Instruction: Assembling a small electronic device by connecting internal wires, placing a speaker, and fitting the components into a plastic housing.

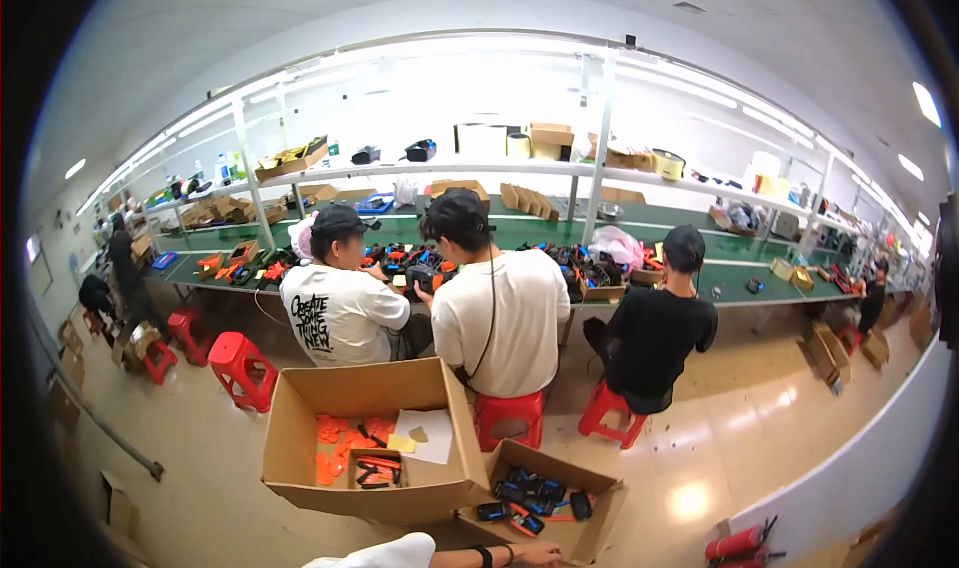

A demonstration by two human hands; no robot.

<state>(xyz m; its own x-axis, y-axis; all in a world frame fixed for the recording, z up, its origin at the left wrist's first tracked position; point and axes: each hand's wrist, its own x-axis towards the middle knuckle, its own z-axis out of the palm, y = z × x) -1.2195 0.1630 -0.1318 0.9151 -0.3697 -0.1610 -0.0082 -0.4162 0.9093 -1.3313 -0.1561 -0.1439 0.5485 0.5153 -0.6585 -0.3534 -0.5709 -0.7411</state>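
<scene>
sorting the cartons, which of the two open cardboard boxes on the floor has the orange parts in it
The larger box, on the left. Orange flat parts and a white sheet lie inside it; the smaller box to its right holds black and blue devices instead.

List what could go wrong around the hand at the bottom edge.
The hand rests at the rim of the smaller cardboard box, whose flaps hang open; leaning on it might tip out the black and blue devices. The larger open box sits close beside it, crowding the floor behind the seated workers' red stools.
</scene>
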